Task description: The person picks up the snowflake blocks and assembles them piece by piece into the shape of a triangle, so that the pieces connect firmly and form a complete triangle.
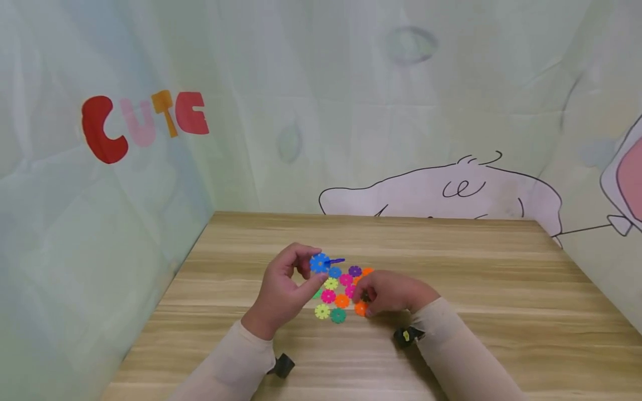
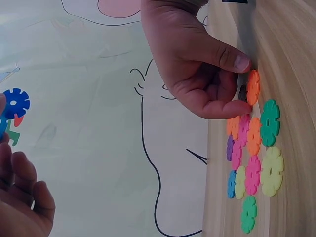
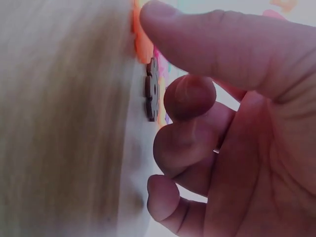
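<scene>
My left hand [image 1: 281, 292] pinches a light blue notched plastic disc [image 1: 315, 267] between thumb and fingers, above the table. A darker blue disc [image 1: 337, 260], seen edge-on, is slotted into it and sticks out to the right. My right hand [image 1: 396, 289] is down at the tabletop, its thumb and forefinger at opposite edges of an orange disc [image 2: 253, 89], pinching it. Beside that disc, under the curled fingers, lies a dark brown disc [image 3: 152, 101]. Part of the orange disc is hidden by the thumb in the right wrist view.
Several flat notched discs lie close together between the hands, among them a dark green disc [image 1: 338, 320], a yellow disc [image 1: 322, 316], a pink disc [image 1: 328, 301] and a purple disc [image 1: 355, 267]. The wooden table [image 1: 451, 245] meets a printed cloth wall [image 1: 281, 72] at the back.
</scene>
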Demonstrator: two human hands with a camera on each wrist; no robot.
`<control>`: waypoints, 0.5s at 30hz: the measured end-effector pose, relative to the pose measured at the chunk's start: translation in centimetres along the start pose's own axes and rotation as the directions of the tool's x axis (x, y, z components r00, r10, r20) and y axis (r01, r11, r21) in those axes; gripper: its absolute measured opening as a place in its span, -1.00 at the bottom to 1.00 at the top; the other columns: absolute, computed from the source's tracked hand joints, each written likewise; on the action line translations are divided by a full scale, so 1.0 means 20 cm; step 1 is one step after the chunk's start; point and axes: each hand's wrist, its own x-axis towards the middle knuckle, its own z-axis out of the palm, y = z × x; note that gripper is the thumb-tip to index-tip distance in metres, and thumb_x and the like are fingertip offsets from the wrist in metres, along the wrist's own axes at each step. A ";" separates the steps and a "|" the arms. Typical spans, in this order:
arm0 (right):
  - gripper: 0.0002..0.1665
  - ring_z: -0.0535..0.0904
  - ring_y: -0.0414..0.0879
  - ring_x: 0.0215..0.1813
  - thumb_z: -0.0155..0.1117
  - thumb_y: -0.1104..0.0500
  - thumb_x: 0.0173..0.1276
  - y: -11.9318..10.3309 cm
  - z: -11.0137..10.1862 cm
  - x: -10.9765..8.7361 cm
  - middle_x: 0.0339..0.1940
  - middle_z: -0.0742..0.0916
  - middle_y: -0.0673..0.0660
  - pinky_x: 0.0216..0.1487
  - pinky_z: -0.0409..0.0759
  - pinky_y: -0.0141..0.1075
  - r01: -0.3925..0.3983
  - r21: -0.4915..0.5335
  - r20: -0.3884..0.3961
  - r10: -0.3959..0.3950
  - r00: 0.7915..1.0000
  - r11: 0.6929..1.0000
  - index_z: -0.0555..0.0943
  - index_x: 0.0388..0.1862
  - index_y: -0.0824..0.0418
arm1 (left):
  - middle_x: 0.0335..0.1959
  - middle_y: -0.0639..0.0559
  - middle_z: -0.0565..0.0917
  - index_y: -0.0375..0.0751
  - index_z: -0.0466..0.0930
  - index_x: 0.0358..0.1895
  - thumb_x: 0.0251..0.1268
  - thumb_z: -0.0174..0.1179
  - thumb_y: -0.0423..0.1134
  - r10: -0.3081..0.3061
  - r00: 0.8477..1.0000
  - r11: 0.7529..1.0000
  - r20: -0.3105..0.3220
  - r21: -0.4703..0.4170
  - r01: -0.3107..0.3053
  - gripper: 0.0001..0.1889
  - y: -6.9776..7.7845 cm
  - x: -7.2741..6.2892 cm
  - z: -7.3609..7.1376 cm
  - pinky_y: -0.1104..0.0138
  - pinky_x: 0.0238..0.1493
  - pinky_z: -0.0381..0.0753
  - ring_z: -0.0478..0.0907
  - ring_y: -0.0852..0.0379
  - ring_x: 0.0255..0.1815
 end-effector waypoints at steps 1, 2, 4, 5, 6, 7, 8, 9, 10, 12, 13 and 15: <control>-0.67 0.50 -0.08 -0.28 0.59 0.34 0.20 0.00 0.00 0.00 -0.39 0.62 0.00 -0.25 0.50 -0.26 0.001 -0.004 -0.001 -0.001 1.000 1.000 0.75 -0.17 -0.05 | -0.35 -0.02 0.49 -0.23 0.62 0.12 0.23 0.39 -0.55 -0.002 1.000 1.000 0.000 -0.003 0.002 -0.60 0.00 0.00 0.00 0.37 -0.19 0.63 0.48 0.12 -0.34; -0.67 0.50 -0.08 -0.28 0.59 0.35 0.19 -0.01 0.00 0.00 -0.39 0.62 -0.01 -0.25 0.50 -0.26 0.007 -0.007 0.000 -0.007 1.000 1.000 0.73 -0.20 -0.04 | -0.35 -0.02 0.49 -0.23 0.62 0.12 0.23 0.39 -0.55 -0.003 1.000 1.000 0.001 -0.007 0.003 -0.60 0.00 0.00 0.00 0.37 -0.19 0.63 0.48 0.12 -0.34; -0.67 0.50 -0.09 -0.29 0.59 0.36 0.17 -0.01 0.01 0.00 -0.40 0.61 -0.02 -0.25 0.49 -0.26 0.018 -0.016 -0.002 -0.018 1.000 1.000 0.70 -0.25 -0.03 | -0.36 -0.02 0.48 -0.23 0.62 0.12 0.23 0.39 -0.55 -0.006 1.000 1.000 0.003 -0.010 0.006 -0.61 0.00 0.00 0.00 0.37 -0.19 0.63 0.48 0.12 -0.34; -0.66 0.50 -0.10 -0.29 0.59 0.36 0.16 -0.01 0.01 0.00 -0.40 0.61 -0.03 -0.24 0.50 -0.26 0.021 -0.021 -0.003 -0.021 1.000 1.000 0.69 -0.27 -0.03 | -0.36 -0.02 0.48 -0.23 0.63 0.11 0.23 0.39 -0.54 -0.008 1.000 1.000 0.003 -0.011 0.008 -0.61 0.00 0.00 0.01 0.37 -0.19 0.63 0.48 0.12 -0.34; -0.66 0.50 -0.10 -0.29 0.59 0.36 0.15 -0.01 0.01 0.01 -0.40 0.61 -0.04 -0.24 0.50 -0.25 0.023 -0.026 -0.004 -0.023 1.000 0.999 0.67 -0.29 -0.04 | -0.36 -0.02 0.48 -0.23 0.62 0.11 0.24 0.39 -0.54 -0.009 1.000 1.000 0.004 -0.011 0.009 -0.61 0.00 0.00 0.01 0.37 -0.19 0.63 0.48 0.12 -0.34; -0.66 0.50 -0.10 -0.29 0.59 0.36 0.15 -0.01 0.02 0.01 -0.41 0.61 -0.05 -0.23 0.50 -0.25 0.021 -0.030 -0.006 -0.021 1.000 0.999 0.66 -0.30 -0.04 | -0.36 -0.02 0.48 -0.23 0.62 0.11 0.24 0.39 -0.54 -0.011 1.000 1.000 0.004 -0.010 0.011 -0.61 0.00 0.00 0.01 0.37 -0.19 0.63 0.48 0.12 -0.34; -0.66 0.51 -0.10 -0.28 0.59 0.35 0.16 -0.01 0.02 0.01 -0.40 0.62 -0.05 -0.23 0.51 -0.24 0.016 -0.033 -0.007 -0.016 1.000 0.999 0.65 -0.31 -0.04 | -0.36 -0.02 0.48 -0.23 0.62 0.12 0.24 0.39 -0.54 -0.013 1.000 1.000 0.005 -0.008 0.013 -0.61 0.00 0.00 0.01 0.37 -0.18 0.63 0.48 0.12 -0.34; -0.66 0.52 -0.10 -0.27 0.60 0.34 0.16 -0.01 0.02 0.01 -0.40 0.62 -0.05 -0.22 0.51 -0.23 0.006 -0.037 -0.010 -0.007 1.000 0.999 0.64 -0.32 -0.05 | -0.36 -0.02 0.48 -0.22 0.62 0.12 0.24 0.39 -0.54 -0.016 1.000 1.000 0.005 -0.006 0.016 -0.61 0.00 0.00 0.01 0.37 -0.18 0.63 0.48 0.12 -0.34; -0.66 0.52 -0.09 -0.27 0.60 0.32 0.17 -0.01 0.02 0.01 -0.40 0.62 -0.05 -0.21 0.52 -0.22 -0.001 -0.042 -0.015 0.001 1.000 0.999 0.63 -0.33 -0.05 | -0.36 -0.02 0.49 -0.22 0.62 0.12 0.24 0.39 -0.54 -0.019 1.000 1.000 0.004 -0.004 0.019 -0.61 0.00 0.00 0.01 0.37 -0.18 0.63 0.48 0.12 -0.34; -0.67 0.53 -0.08 -0.26 0.61 0.30 0.18 -0.01 0.03 0.01 -0.40 0.62 -0.03 -0.21 0.53 -0.20 -0.020 -0.046 -0.024 0.019 1.000 0.999 0.61 -0.34 -0.04 | -0.35 -0.01 0.49 -0.22 0.62 0.12 0.24 0.39 -0.54 -0.024 1.000 1.000 0.004 0.000 0.024 -0.60 0.00 0.00 0.01 0.37 -0.17 0.63 0.49 0.12 -0.33; -0.67 0.54 -0.07 -0.26 0.61 0.29 0.18 -0.01 0.03 0.01 -0.40 0.63 -0.02 -0.21 0.53 -0.19 -0.029 -0.047 -0.029 0.028 0.999 0.998 0.60 -0.35 -0.02 | -0.35 -0.01 0.49 -0.22 0.62 0.12 0.24 0.39 -0.53 -0.027 1.000 1.000 0.004 0.004 0.027 -0.60 0.00 0.00 0.01 0.37 -0.17 0.63 0.49 0.12 -0.33; -0.67 0.54 -0.06 -0.25 0.62 0.28 0.18 -0.02 0.03 0.01 -0.39 0.64 -0.02 -0.20 0.54 -0.17 -0.042 -0.052 -0.039 0.040 0.998 0.998 0.59 -0.35 -0.01 | -0.35 -0.01 0.49 -0.22 0.62 0.13 0.24 0.40 -0.53 -0.031 1.000 1.000 0.002 0.006 0.031 -0.60 0.00 0.00 0.01 0.37 -0.17 0.63 0.49 0.12 -0.33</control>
